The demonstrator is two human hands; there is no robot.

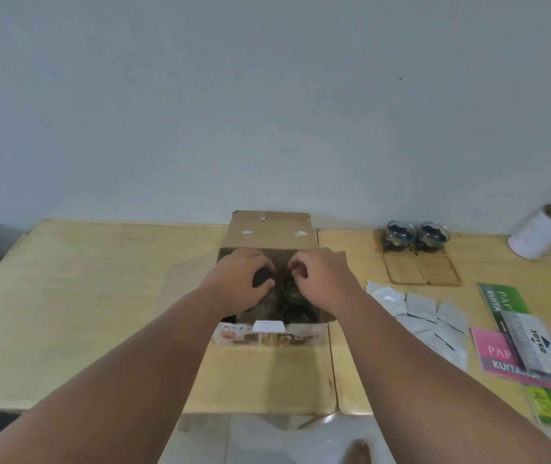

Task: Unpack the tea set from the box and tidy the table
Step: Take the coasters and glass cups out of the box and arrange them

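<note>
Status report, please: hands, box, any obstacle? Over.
Left hand in the box, gripping a dark round piece. Right hand curled inside too, grip unclear. Two glass cups stand at right; nothing blocks the box.

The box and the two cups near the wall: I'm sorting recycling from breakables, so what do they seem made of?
The box looks like matte brown cardboard: creased flaps, raw fibre-coloured inside. The two cups seem clear glass, glossy, since something dark shows through their walls; clear plastic cannot be ruled out.
</note>
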